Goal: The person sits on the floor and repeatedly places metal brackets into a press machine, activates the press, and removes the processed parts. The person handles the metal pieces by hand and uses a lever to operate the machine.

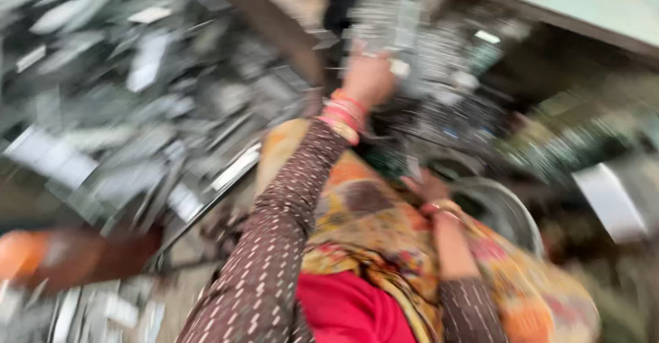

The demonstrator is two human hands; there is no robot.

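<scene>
Head view is very blurry, so we can only tell some things. We reach our left hand far out in front of us, up to a flat grey board with rows of small pale bits on it. Our fingers seem to be on its lower edge, but we cannot tell if they grip it or just touch it. Red and pale bangles sit on that wrist, and the arm in its brown dotted sleeve is stretched out straight.

Our right hand is low and close to our body, just above a round grey metal bowl. We cannot tell if its fingers are curled or loose, or what is in the bowl. A bangle sits on that wrist too.

A yellow and orange patterned cloth lies over our lap. To the left is a big heap of grey and white flat pieces. More green and grey boards lie to the right
</scene>
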